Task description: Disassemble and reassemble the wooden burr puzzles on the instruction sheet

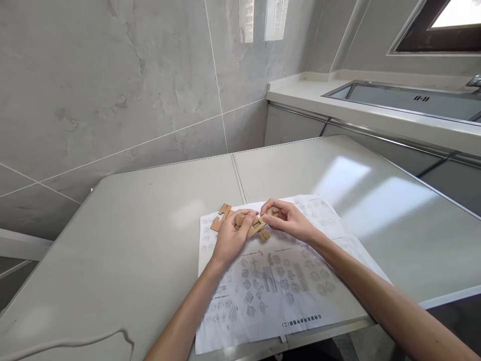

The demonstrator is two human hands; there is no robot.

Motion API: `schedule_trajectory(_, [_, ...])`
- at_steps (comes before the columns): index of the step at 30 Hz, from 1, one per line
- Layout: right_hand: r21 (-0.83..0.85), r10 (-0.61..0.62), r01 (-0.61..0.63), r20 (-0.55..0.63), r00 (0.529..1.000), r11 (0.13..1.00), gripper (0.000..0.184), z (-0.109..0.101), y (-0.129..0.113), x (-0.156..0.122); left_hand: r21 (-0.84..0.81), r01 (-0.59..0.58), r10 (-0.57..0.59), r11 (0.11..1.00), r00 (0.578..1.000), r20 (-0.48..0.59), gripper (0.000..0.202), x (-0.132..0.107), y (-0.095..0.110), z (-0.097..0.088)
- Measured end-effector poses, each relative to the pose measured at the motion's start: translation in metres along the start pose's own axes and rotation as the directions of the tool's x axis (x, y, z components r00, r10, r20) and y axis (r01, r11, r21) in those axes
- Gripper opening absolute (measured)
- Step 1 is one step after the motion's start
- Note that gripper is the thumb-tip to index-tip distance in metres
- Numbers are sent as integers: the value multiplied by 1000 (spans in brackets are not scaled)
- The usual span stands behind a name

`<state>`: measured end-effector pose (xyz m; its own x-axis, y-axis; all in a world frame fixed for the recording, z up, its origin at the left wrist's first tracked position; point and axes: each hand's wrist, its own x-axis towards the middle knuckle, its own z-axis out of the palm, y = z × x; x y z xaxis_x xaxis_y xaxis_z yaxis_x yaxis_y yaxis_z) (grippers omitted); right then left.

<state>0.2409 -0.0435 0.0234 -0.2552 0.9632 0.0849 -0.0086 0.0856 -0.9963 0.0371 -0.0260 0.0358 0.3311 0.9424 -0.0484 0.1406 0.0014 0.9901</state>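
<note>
Two hands on a cluster of notched wooden pieces, centre frame, on the bench.

Left hand point(230, 235) grip is closed over the notched wooden pieces point(255, 224), fingers wrapped across the top; right hand point(285, 218) grip is pinched shut on the cluster's right end. Cluster sits at the upper edge of a printed sheet point(285, 296) lying on the bench point(131, 250). One loose piece point(221, 215) lies just left of the left hand, a small block point(264, 234) just below the cluster. Risks, my read: joints are hidden under the fingers, so a notch could seat skewed unnoticed; uneven squeeze could pop the cluster apart; sheet reaches the near bench edge at lower centre, so a forearm drag could slide it and the loose bits off.
</note>
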Motion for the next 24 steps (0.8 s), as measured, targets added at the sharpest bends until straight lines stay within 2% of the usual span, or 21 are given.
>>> schedule_trajectory(11, [-47, 4, -5, -25, 1000, 999, 32, 2, 0, -1, 19, -23, 25, 1000, 998, -66, 43, 2, -2, 0])
schedule_trajectory(16, [-67, -14, 10, -56, 998, 998, 33, 4, -1, -1, 50, -51, 54, 997, 997, -60, 45, 1, -1, 0])
schedule_trajectory(24, [-61, -41, 36, -67, 997, 997, 34, 5, 7, 1, 134, -77, 88, 988, 993, -77, 37, 0, 2, 0])
